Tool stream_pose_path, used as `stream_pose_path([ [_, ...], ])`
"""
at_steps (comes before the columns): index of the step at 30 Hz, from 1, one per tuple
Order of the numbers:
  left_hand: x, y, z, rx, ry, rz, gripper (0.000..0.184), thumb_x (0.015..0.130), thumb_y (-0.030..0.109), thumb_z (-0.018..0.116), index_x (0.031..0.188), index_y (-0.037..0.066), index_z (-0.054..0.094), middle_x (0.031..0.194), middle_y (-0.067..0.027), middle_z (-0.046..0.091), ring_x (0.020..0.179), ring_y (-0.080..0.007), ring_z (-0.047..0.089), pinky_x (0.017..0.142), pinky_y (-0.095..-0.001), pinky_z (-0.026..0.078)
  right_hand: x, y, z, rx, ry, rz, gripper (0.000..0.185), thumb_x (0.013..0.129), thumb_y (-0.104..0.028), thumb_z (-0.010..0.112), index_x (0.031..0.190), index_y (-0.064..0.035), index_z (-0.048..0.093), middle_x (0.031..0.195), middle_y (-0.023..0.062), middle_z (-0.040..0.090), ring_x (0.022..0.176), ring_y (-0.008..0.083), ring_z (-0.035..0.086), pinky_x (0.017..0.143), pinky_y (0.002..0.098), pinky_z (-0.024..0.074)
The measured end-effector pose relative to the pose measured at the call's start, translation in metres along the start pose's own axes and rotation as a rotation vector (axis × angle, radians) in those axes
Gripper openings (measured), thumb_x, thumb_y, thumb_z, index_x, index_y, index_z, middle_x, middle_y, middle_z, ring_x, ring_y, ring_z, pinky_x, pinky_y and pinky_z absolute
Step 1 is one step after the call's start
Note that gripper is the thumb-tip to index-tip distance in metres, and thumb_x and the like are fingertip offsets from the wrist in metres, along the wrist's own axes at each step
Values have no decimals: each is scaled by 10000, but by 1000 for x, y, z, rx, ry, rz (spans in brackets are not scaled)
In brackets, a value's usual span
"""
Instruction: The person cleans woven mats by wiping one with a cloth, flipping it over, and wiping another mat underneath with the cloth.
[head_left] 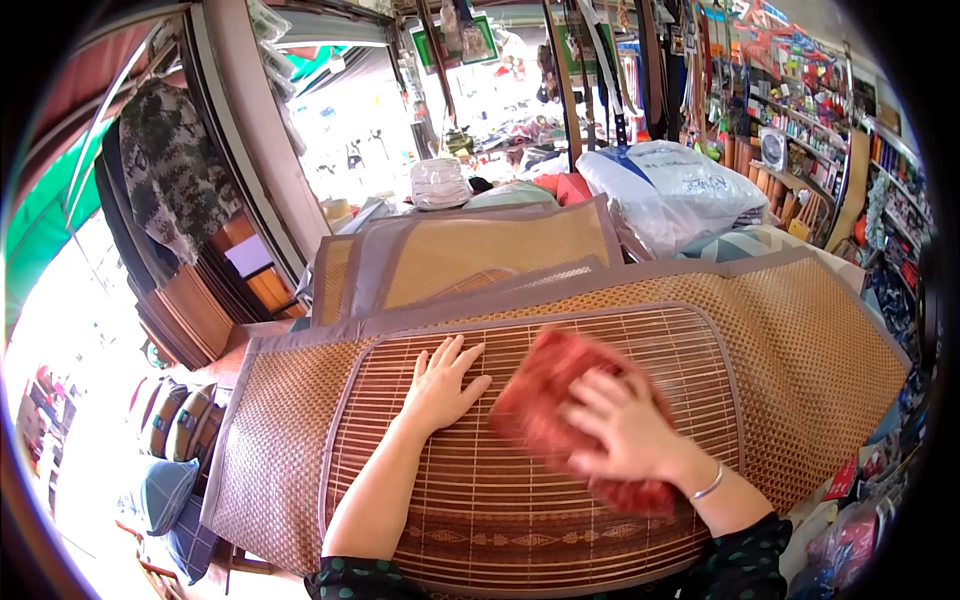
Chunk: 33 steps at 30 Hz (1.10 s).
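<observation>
Right hand (620, 425): pressed on red cloth (545, 400), motion-blurred. Left hand (443, 385): fingers spread, flat on slatted panel (470, 480). Cloth: on the panel's right half. Woven mat (280, 430): beneath panel, extending both sides.

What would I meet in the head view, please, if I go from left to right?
Camouflage shirt, left hand, red cloth with the right hand on it, shelves.
</observation>
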<state>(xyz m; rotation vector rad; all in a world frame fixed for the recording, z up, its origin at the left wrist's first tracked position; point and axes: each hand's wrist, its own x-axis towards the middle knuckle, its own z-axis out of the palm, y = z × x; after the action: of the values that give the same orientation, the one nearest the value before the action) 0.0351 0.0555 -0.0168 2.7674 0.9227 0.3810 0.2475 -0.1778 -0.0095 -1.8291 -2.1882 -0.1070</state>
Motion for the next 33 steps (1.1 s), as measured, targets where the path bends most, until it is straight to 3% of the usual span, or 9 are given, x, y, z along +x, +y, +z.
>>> stream_pose_path([
  [4, 0, -2, 2, -8, 18, 12, 607, 956, 495, 536, 1463, 170, 456, 1552, -190, 352, 1477, -320, 257, 1203, -537, 159, -6, -42, 9, 221, -50, -309, 651, 870, -539, 610, 1384, -144, 564, 1500, 161, 433, 1441, 322, 316, 1122, 589, 236],
  [6, -1, -2, 2, -15, 31, 25, 607, 958, 494, 533, 1465, 171, 452, 1547, -196, 356, 1476, -322, 261, 1203, -537, 159, -2, -32, 3, 187, -68, -284, 644, 869, -535, 613, 1381, -147, 568, 1500, 168, 434, 1441, 324, 320, 1135, 572, 235],
  [12, -2, 2, -1, -2, 21, 8, 585, 957, 442, 553, 1466, 170, 453, 1550, -204, 351, 1466, -352, 276, 1204, -528, 161, -1, 50, -15, 49, 77, 285, 644, 868, -526, 598, 1354, -102, 588, 1496, 176, 445, 1443, 337, 314, 1170, 548, 183],
  [16, -2, 2, -1, -5, 22, 12, 589, 959, 448, 548, 1468, 167, 450, 1555, -200, 345, 1471, -344, 268, 1208, -524, 155, -16, 93, -16, 90, 157, 519, 637, 878, -489, 622, 1365, -82, 569, 1513, 168, 421, 1449, 340, 287, 1172, 529, 159],
  [20, -3, 2, 0, -11, 13, 3, 589, 958, 445, 551, 1468, 169, 451, 1557, -199, 341, 1475, -336, 262, 1209, -525, 150, -10, 72, -16, -16, 45, 449, 707, 871, -548, 576, 1404, -85, 526, 1533, 195, 383, 1468, 340, 252, 1175, 573, 129],
  [23, -1, 1, 0, 0, 5, 1, 595, 961, 469, 539, 1469, 173, 449, 1559, -192, 340, 1480, -325, 252, 1208, -528, 153, -4, 16, -5, 7, -33, 69, 738, 866, -586, 527, 1415, -92, 518, 1551, 192, 357, 1473, 341, 248, 1167, 618, 96],
  [25, -1, 0, 0, 8, -6, -1, 603, 964, 494, 525, 1469, 174, 447, 1561, -185, 339, 1483, -316, 244, 1209, -530, 155, -5, -22, 8, 47, -89, -227, 709, 863, -589, 547, 1414, -144, 528, 1536, 169, 390, 1458, 331, 287, 1141, 627, 164],
  [28, -3, 0, 1, -8, 15, 15, 602, 961, 485, 530, 1470, 175, 447, 1557, -187, 346, 1479, -319, 252, 1206, -530, 155, -14, -63, 9, 237, -172, -477, 654, 869, -511, 630, 1411, -157, 532, 1531, 164, 395, 1443, 323, 311, 1102, 596, 274],
  [33, -3, 0, 2, -17, 33, 30, 588, 949, 440, 560, 1466, 179, 455, 1554, -194, 349, 1459, -358, 288, 1198, -532, 164, -7, -34, 5, 145, -125, -369, 679, 862, -560, 619, 1412, -170, 537, 1525, 149, 411, 1447, 323, 314, 1129, 584, 246],
])
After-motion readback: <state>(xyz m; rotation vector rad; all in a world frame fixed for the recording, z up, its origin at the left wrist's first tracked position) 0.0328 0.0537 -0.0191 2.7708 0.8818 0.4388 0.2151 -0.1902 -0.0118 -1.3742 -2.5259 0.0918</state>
